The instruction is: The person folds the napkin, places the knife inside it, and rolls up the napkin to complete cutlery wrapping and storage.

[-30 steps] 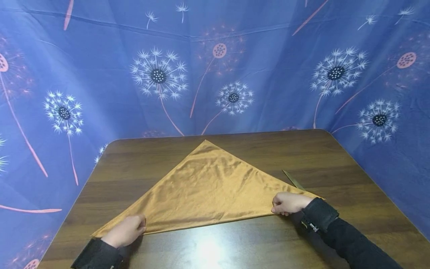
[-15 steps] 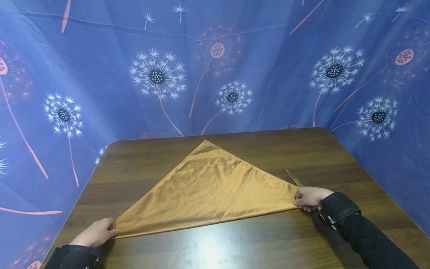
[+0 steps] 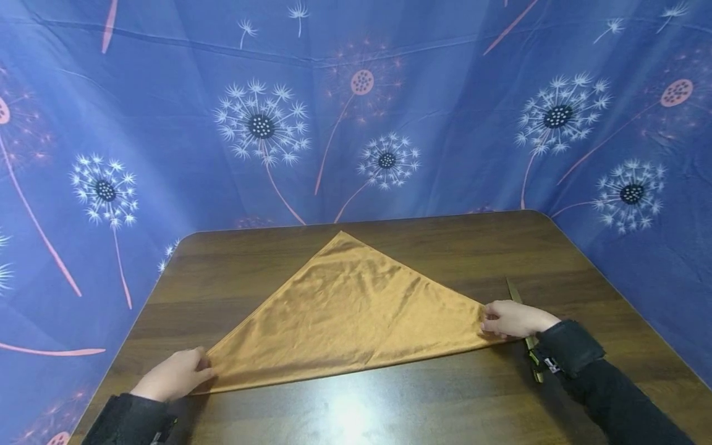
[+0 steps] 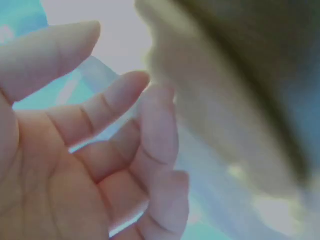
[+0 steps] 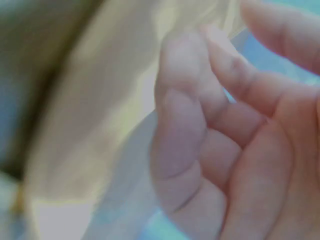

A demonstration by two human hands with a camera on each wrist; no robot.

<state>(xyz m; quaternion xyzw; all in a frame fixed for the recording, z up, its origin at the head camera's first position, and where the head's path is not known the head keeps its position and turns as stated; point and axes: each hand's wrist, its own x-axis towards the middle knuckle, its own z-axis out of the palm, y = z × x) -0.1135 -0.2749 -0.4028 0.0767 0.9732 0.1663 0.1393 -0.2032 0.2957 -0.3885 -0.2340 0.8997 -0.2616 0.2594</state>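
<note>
A gold satiny cloth (image 3: 345, 309) lies folded in a triangle, with its peak towards the far table edge and its long side near me. At its left corner my left hand (image 3: 173, 373) rests with the fingertips on the cloth. My right hand (image 3: 517, 319) touches the cloth by its right corner and hides part of it. In the left wrist view the thumb (image 4: 55, 60) stands apart from loosely bent fingers (image 4: 160, 130). The right wrist view likewise shows bent fingers (image 5: 180, 125) with the thumb away from them. Blurred cloth lies beyond the fingertips.
A narrow, dull-gold pointed strip (image 3: 514, 292) passes behind the right wrist; its kind cannot be told. The brown wood-grain table (image 3: 434, 402) has a bright light reflection in front of the cloth. A blue dandelion-print curtain (image 3: 356, 111) surrounds the table.
Both hands first slid outwards along the cloth's near edge to its corners, then moved slightly inwards. Thumb and fingers have loosened. The narrow strip has shifted right. The cloth's main part stays put.
</note>
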